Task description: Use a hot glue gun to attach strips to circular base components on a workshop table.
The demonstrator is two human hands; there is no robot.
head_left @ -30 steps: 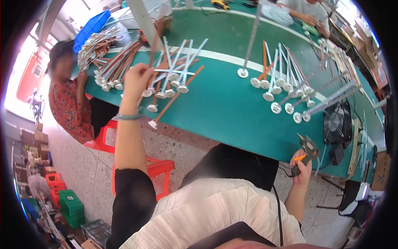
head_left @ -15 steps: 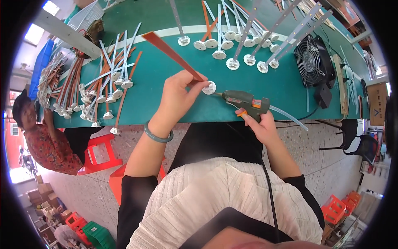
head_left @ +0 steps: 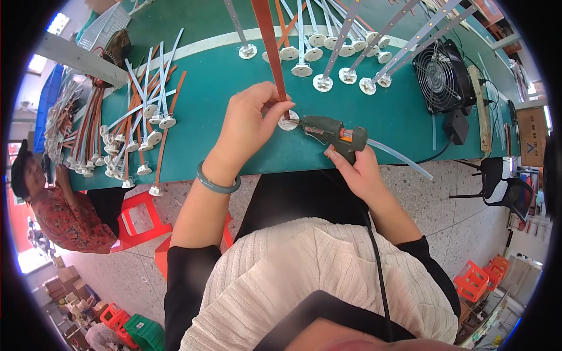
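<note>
My left hand (head_left: pixel 249 126) pinches the lower end of a long reddish-brown strip (head_left: pixel 266 41) where it meets a round white base (head_left: pixel 288 121) on the green table (head_left: pixel 222 82). My right hand (head_left: pixel 354 167) grips a dark green glue gun (head_left: pixel 331 133) with an orange trigger. Its nozzle touches the white base right beside my left fingers. A clear glue stick (head_left: pixel 401 158) juts from the back of the gun, and a black cord (head_left: pixel 374 257) runs down over my light ribbed top.
Several strips with round white bases lie in a pile at left (head_left: pixel 137 128) and a row at the back (head_left: pixel 345 64). A black fan (head_left: pixel 442 76) stands at right. Another person in a patterned red top (head_left: pixel 64 216) sits at left beside red stools (head_left: pixel 140 219).
The view has settled closer on the table. My left hand has stood the brown strip more upright on its base, and the glue gun's nozzle has closed in on the base.
</note>
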